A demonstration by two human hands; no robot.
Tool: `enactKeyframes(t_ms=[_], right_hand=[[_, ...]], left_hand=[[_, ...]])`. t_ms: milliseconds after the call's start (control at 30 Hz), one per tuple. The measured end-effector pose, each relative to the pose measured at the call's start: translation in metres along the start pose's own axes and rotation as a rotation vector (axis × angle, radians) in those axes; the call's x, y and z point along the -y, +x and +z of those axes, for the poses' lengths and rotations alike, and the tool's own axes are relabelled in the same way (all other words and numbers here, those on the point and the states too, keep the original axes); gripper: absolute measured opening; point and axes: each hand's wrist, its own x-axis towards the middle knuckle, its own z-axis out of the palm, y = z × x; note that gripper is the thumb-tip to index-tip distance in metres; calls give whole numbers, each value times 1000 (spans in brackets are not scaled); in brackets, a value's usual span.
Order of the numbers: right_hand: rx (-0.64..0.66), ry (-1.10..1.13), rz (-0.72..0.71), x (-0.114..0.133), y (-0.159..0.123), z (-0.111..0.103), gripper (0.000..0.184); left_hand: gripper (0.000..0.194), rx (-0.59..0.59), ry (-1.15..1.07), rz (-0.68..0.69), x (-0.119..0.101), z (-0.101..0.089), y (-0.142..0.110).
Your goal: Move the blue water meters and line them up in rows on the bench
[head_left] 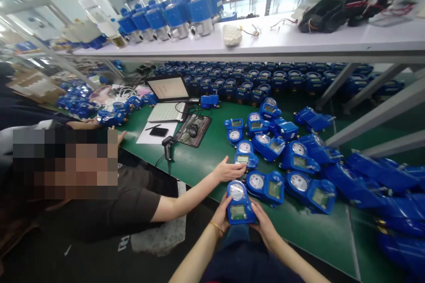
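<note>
Your left hand [222, 216] and right hand [264, 223] both grasp a blue meter [239, 203] at the near edge of the green surface [206, 159], display up. Just beyond, a co-worker's hand [229, 170] rests open on another meter [245, 155]. You seem to be checking it; reading its screen calls for holding it level.

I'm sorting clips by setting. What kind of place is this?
Probably a factory bench for testing blue water meters: dozens cover the green table, with a laptop and handheld scanner nearby.
</note>
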Motion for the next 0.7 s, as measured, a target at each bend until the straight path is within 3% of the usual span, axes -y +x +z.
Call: enactKeyframes(t_ms=[67, 167, 233, 300, 333, 400, 467, 533, 600, 700], right_hand=[[29, 3, -2, 3, -1, 2, 70], [-38, -197, -21, 8, -8, -1, 72], [-170, -557, -166, 15, -17, -7, 65], [-305, -960, -411, 29, -24, -16, 53], [-353, -1126, -533, 40, -24, -21, 49], [-397, -1394, -684, 69, -15, -32, 53], [-310, -1623, -670, 101, 7, -41, 75], [-100, -1785, -522, 130, 36, -47, 95], [85, -1847, -366, 153, 63, -49, 103], [184, -1850, -263, 170, 87, -47, 101]], left_hand=[[59, 55, -61, -82, -13, 19, 13], [38, 26, -164, -100, -2, 25, 18], [28, -59, -219, -101, 24, 9, 10], [24, -163, -218, -57, 58, -18, -2], [13, -218, -189, -13, 76, -34, -8], [33, -284, -41, 344, 107, -62, -16], [59, -288, 63, 429, 125, -79, -17], [74, -275, 114, 410, 131, -86, -14], [83, -270, 132, 410, 129, -88, -11], [86, -274, 135, 413, 126, -92, -8]])
